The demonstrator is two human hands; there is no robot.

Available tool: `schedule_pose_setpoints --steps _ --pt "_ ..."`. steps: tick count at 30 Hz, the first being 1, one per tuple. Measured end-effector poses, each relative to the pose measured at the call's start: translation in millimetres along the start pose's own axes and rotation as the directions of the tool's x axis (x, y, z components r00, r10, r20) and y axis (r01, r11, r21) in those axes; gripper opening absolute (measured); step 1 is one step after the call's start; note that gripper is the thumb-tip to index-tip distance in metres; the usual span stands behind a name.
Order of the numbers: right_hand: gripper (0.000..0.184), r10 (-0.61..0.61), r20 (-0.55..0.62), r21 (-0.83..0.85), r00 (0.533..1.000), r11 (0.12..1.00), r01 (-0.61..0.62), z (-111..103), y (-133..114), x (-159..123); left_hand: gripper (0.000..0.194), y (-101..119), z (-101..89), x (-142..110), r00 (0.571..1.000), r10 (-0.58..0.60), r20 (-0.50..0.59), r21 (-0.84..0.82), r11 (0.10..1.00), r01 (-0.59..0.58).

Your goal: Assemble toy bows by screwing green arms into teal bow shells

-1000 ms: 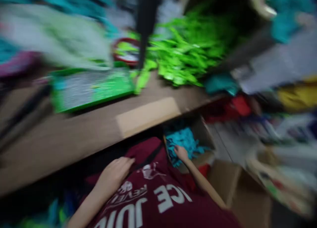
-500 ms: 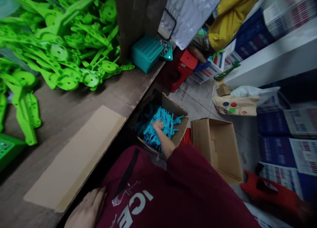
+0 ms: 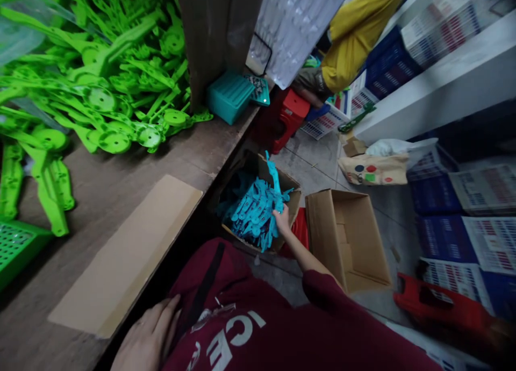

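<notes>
My right hand [image 3: 281, 220] reaches down to a cardboard box [image 3: 291, 200] on the floor and grips a bunch of blue plastic parts [image 3: 253, 212], lifted above the box's rim with one piece sticking up. More blue parts lie deeper in the box. My left hand [image 3: 148, 339] rests flat against my maroon shirt [image 3: 258, 328] at the edge of the wooden table [image 3: 121, 166], holding nothing.
A heap of green plastic parts [image 3: 100, 86] covers the table's far side, with a cardboard sheet [image 3: 133, 247], a green crate [image 3: 14, 247] and a teal box [image 3: 229, 94]. An open carton [image 3: 346, 242], red stools [image 3: 288, 115] and stacked blue boxes [image 3: 463, 236] crowd the floor. A person in yellow [image 3: 355, 32] works behind.
The view swung right and steadied. My right hand went from digging in the blue parts to gripping a bunch and raising it at the box's near edge. My left hand stayed on my shirt.
</notes>
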State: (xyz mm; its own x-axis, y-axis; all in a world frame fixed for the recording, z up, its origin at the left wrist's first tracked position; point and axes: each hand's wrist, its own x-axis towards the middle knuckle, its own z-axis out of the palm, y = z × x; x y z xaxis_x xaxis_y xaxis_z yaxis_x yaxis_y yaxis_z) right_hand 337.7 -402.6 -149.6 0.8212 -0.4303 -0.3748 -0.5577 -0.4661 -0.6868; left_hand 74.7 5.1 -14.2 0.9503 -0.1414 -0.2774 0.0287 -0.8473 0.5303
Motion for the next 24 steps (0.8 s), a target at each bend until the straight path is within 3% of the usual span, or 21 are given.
schedule_pose_setpoints --steps 3,6,10,13,17,20,24 --pt "0.042 0.002 0.02 0.13 1.0 0.992 -0.004 -37 14 -15 0.036 20 2.8 18 0.991 0.083 -0.102 -0.093 0.991 -0.092" --pt "0.037 0.056 0.145 0.243 0.988 0.966 -0.091 -70 23 -17 0.033 40 9.4 32 0.968 0.141 -0.209 -0.236 0.953 -0.19" --pt "0.033 0.093 0.363 0.351 0.927 0.908 -0.229 -100 29 -13 0.032 58 14.0 40 0.966 0.169 -0.197 -0.28 0.934 -0.221" --pt "0.033 0.064 0.438 0.415 0.897 0.87 -0.265 -110 28 -6 0.032 63 14.2 40 0.963 0.168 -0.211 -0.313 0.922 -0.23" --pt "0.034 0.056 0.456 0.471 0.888 0.832 -0.294 -111 29 4 0.031 63 14.8 37 0.973 0.115 -0.201 -0.398 0.898 -0.188" --pt "0.033 0.06 0.438 0.501 0.897 0.812 -0.299 -111 36 4 0.032 63 16.5 37 0.979 0.089 -0.183 -0.423 0.892 -0.16" --pt "0.032 -0.031 0.372 0.584 0.928 0.784 -0.208 -121 41 -10 0.033 67 17.3 40 0.979 0.085 -0.183 -0.44 0.884 -0.159"
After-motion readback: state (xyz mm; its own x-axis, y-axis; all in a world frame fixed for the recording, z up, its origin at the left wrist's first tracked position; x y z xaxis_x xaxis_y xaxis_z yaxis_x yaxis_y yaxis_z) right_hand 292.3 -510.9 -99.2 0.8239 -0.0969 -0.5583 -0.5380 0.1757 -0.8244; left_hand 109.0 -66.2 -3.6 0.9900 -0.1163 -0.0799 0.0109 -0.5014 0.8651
